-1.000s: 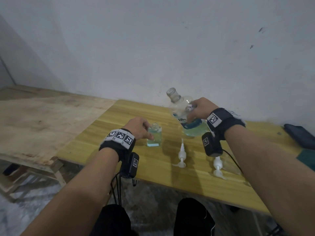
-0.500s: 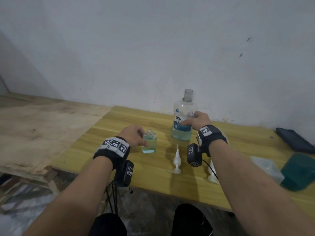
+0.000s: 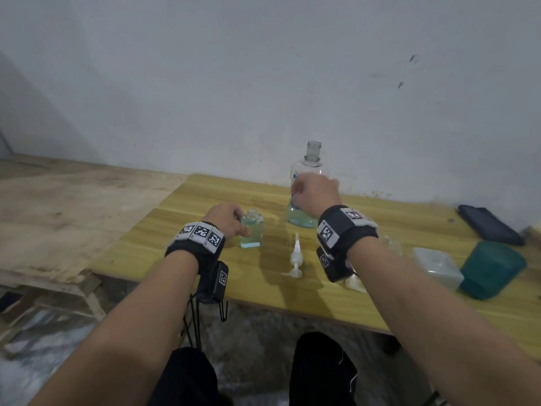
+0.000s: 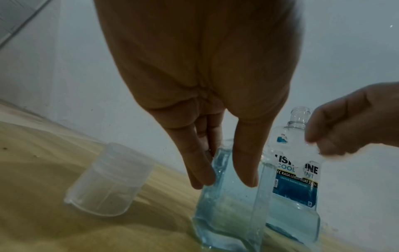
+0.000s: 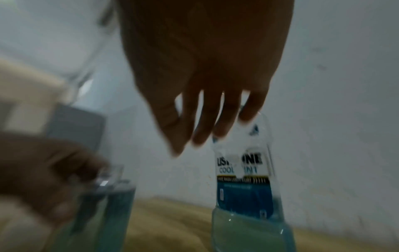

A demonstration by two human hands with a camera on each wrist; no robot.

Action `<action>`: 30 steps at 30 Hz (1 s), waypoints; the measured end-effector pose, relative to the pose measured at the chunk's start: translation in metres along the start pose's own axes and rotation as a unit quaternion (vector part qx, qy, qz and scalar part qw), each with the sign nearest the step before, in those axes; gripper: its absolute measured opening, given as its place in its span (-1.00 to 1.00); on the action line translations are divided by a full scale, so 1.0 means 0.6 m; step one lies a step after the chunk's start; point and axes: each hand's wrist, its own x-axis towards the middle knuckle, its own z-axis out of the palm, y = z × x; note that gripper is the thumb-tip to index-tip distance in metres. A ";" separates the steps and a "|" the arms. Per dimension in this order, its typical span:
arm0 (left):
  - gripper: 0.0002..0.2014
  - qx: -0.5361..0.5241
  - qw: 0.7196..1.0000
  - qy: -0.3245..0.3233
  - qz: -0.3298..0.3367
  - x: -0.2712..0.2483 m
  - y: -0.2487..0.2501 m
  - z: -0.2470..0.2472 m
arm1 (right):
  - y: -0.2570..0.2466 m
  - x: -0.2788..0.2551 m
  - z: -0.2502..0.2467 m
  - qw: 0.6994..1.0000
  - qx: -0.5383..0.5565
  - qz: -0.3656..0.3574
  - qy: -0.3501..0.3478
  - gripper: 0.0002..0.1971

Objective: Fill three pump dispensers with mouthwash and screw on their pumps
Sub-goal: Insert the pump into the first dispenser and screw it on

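Note:
A small square dispenser bottle (image 3: 252,233) holding blue-green liquid stands open-necked on the yellow table (image 3: 263,294). My left hand (image 3: 241,227) pinches its upper part between thumb and fingers (image 4: 201,172). Behind it the big mouthwash bottle (image 3: 311,168) stands upright, uncapped, with liquid low in it. My right hand (image 3: 298,190) hovers at its shoulder, and its fingers (image 5: 250,110) are straight and spread, at most brushing the plastic. One white pump (image 3: 295,259) lies in front. A second pump (image 3: 355,284) shows partly under my right wrist.
A translucent cap (image 4: 108,182) sits upside down left of the dispenser. At the right lie a pale box (image 3: 436,266), a teal container (image 3: 491,271) and a dark flat case (image 3: 489,225). A rough plywood bench (image 3: 73,206) adjoins on the left; the wall is close behind.
The mouthwash bottle went from tilted in my right hand to standing on the table. My right fingers have loosened off it. The left hand stayed on the dispenser.

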 end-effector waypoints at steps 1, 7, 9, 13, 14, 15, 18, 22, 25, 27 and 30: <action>-0.60 0.003 1.000 0.000 0.001 0.000 0.000 0.000 | -0.007 -0.014 0.000 0.993 -0.050 -0.066 -0.087 -0.81; -0.59 0.008 1.000 0.003 0.007 -0.001 0.000 0.000 | -0.016 -0.079 0.020 0.891 -0.262 -0.230 -0.290 -0.67; -0.59 0.009 1.000 0.001 0.008 -0.002 0.000 -0.001 | -0.007 -0.086 0.034 0.871 -0.289 -0.251 -0.308 -0.68; -0.59 0.005 1.000 -0.006 0.011 -0.002 0.000 -0.002 | -0.002 -0.092 0.047 0.857 -0.307 -0.310 -0.274 -0.77; -0.59 0.003 1.000 -0.007 0.012 -0.002 0.000 -0.003 | -0.002 -0.087 0.045 0.860 -0.301 -0.313 -0.269 -0.76; -0.60 0.002 1.000 -0.007 0.014 -0.002 0.000 -0.003 | -0.002 -0.081 0.041 0.866 -0.289 -0.312 -0.264 -0.78; -0.61 0.007 1.000 -0.008 0.022 -0.002 -0.001 -0.003 | -0.005 -0.054 0.026 0.912 -0.193 -0.286 -0.224 -0.84; -0.58 0.014 0.999 -0.013 0.033 0.004 -0.006 -0.002 | -0.027 -0.007 -0.023 0.974 0.125 -0.173 -0.078 -0.81; -0.53 0.018 0.999 -0.016 0.035 0.007 -0.009 -0.002 | -0.059 0.018 -0.054 0.927 0.367 -0.078 0.000 -0.77; -0.53 0.016 0.999 -0.017 0.032 0.008 -0.010 -0.001 | -0.072 0.031 -0.051 0.903 0.426 -0.042 0.017 -0.74; -0.56 0.012 0.999 -0.013 0.032 0.007 -0.011 0.000 | -0.079 0.043 -0.026 0.909 0.417 -0.022 0.012 -0.75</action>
